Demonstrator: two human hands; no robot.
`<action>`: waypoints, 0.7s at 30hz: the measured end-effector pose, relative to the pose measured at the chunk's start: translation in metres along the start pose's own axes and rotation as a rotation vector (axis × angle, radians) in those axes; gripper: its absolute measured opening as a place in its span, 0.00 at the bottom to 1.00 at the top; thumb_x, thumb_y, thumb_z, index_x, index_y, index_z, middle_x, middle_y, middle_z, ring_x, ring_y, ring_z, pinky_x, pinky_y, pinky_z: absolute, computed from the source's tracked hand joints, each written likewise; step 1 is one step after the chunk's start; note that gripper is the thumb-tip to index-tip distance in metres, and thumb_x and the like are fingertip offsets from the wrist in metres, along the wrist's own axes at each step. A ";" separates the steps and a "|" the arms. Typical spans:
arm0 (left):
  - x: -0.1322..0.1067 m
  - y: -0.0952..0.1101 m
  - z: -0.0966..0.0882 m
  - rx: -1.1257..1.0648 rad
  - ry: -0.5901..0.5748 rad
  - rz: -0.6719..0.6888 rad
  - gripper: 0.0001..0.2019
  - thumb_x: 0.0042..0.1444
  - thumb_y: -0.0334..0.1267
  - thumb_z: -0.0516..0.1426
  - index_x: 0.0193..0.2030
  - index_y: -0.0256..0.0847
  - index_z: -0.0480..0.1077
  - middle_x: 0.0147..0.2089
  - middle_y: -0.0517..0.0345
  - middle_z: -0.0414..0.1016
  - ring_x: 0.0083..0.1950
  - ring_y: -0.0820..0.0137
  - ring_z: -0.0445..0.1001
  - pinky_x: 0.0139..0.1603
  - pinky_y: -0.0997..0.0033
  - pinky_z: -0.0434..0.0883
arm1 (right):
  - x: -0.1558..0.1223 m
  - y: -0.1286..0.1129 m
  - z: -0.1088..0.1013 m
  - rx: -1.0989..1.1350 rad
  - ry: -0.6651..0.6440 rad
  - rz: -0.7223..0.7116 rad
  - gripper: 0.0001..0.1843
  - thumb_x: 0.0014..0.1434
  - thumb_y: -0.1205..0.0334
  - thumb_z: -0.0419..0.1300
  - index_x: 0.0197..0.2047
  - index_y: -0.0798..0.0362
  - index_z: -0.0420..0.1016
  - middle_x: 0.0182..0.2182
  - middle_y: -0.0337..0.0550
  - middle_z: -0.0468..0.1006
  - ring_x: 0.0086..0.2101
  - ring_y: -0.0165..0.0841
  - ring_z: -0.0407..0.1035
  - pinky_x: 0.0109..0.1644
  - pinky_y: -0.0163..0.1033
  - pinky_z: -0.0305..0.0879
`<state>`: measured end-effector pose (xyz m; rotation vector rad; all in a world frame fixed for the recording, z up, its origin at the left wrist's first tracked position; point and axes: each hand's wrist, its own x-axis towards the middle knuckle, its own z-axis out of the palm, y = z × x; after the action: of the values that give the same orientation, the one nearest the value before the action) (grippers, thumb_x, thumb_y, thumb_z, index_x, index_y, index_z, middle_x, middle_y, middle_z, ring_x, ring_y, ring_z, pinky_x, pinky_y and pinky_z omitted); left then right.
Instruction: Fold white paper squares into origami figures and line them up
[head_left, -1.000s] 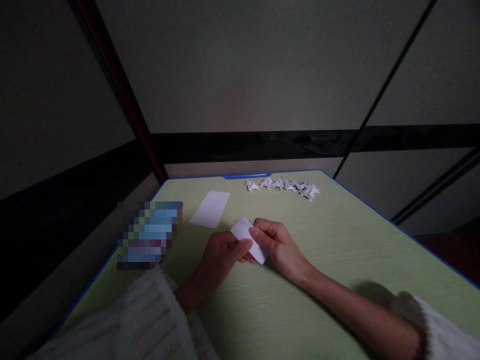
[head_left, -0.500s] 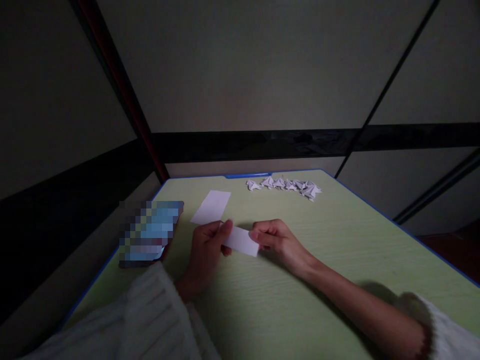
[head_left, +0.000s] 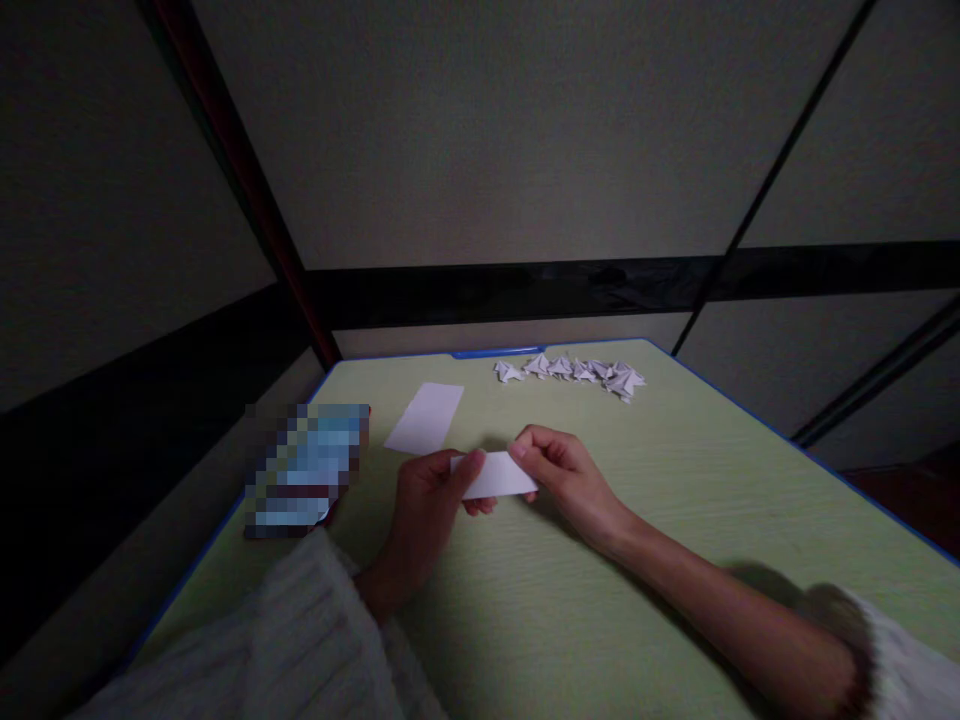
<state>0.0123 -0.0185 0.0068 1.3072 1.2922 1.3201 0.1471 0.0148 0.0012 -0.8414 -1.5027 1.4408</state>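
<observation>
A small white rectangle of paper [head_left: 496,476] is held above the table between my two hands. My left hand [head_left: 435,490] pinches its left end, thumb on top and fingers underneath. At the upper right corner my right hand [head_left: 559,470] grips it between thumb and fingers. Just beyond my left hand, a larger white sheet of paper [head_left: 426,417] lies flat. Several folded white paper figures [head_left: 574,370] stand in a row along the far side, bunched together toward the right.
A phone or tablet [head_left: 315,470] with a blurred-out screen lies at the left edge. The pale green table [head_left: 675,480] has a blue rim, with a blue strip [head_left: 499,352] at its far edge. Grey panels [head_left: 487,140] rise behind it.
The small paper has turned from slanting down to the right to nearly level. Both hands have shifted slightly right, the right one also a little up, and still hold it.
</observation>
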 end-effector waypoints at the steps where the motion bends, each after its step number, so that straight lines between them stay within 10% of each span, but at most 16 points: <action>1: -0.001 -0.001 0.001 -0.012 -0.070 -0.022 0.14 0.45 0.40 0.53 0.13 0.36 0.65 0.12 0.62 0.67 0.16 0.77 0.63 0.20 0.78 0.60 | 0.001 0.000 -0.001 0.025 0.041 -0.008 0.15 0.50 0.56 0.53 0.19 0.56 0.59 0.12 0.31 0.58 0.15 0.22 0.51 0.19 0.29 0.44; 6: -0.001 -0.010 0.004 -0.021 -0.341 -0.122 0.13 0.46 0.41 0.52 0.18 0.35 0.66 0.16 0.60 0.69 0.18 0.76 0.64 0.19 0.78 0.59 | 0.003 -0.005 -0.010 -0.035 0.051 -0.029 0.15 0.47 0.56 0.56 0.18 0.56 0.57 0.13 0.31 0.56 0.16 0.21 0.49 0.19 0.29 0.44; 21: 0.000 -0.009 0.001 0.085 -0.326 -0.032 0.12 0.46 0.38 0.49 0.15 0.37 0.57 0.15 0.68 0.50 0.18 0.80 0.49 0.17 0.79 0.47 | -0.007 -0.002 0.004 -0.174 -0.056 -0.049 0.16 0.49 0.55 0.53 0.18 0.56 0.56 0.15 0.31 0.53 0.18 0.22 0.48 0.20 0.29 0.44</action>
<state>0.0120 -0.0178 -0.0021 1.4836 1.1445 0.9891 0.1467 0.0066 0.0024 -0.8682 -1.6979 1.3216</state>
